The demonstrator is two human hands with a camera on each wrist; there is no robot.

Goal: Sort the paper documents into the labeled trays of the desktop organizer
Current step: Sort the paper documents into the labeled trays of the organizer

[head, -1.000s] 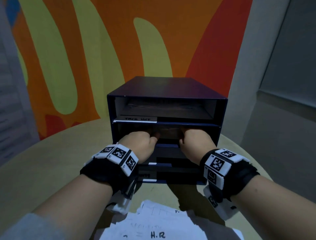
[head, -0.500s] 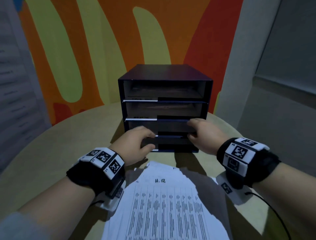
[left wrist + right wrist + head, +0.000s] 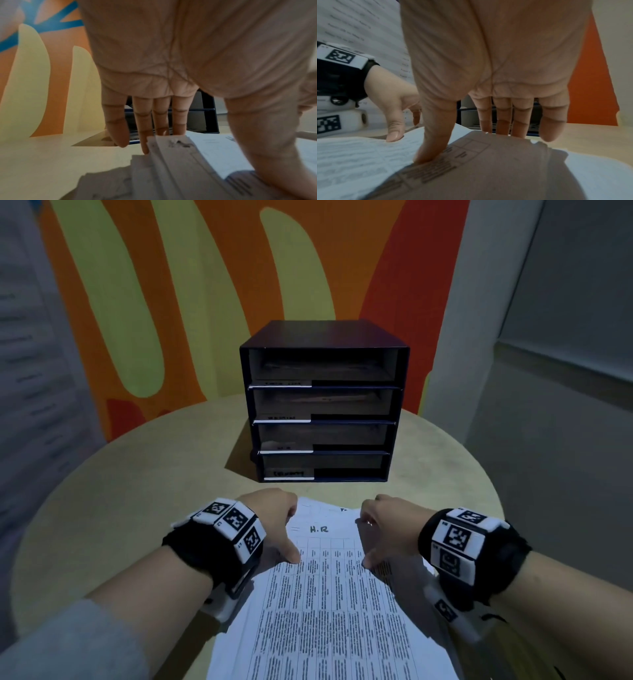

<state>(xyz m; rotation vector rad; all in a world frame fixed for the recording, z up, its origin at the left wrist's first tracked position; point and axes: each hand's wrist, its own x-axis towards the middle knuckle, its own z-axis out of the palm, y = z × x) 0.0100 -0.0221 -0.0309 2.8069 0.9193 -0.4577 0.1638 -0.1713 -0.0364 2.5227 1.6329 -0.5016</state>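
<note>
A stack of printed paper documents (image 3: 325, 604) lies on the round table in front of me; its top sheet is a table marked "H.R". Behind it stands the dark navy desktop organizer (image 3: 323, 402) with several stacked trays, each with a white label (image 3: 289, 473) at its front left. My left hand (image 3: 274, 522) and right hand (image 3: 383, 525) rest on the stack's far corners. In each wrist view the thumb presses on the top sheet (image 3: 359, 155) while straight fingers (image 3: 145, 121) point down past the far edge. The right hand's fingers (image 3: 503, 119) do the same.
The beige round table (image 3: 120, 491) has bare surface left and right of the organizer. An orange, red and yellow-green patterned wall (image 3: 191, 285) stands close behind; a grey wall and pillar (image 3: 479, 320) are on the right.
Both hands have come out of the organizer's trays, moved back toward me and dropped onto the far end of the paper stack. The view has pulled back from the organizer.
</note>
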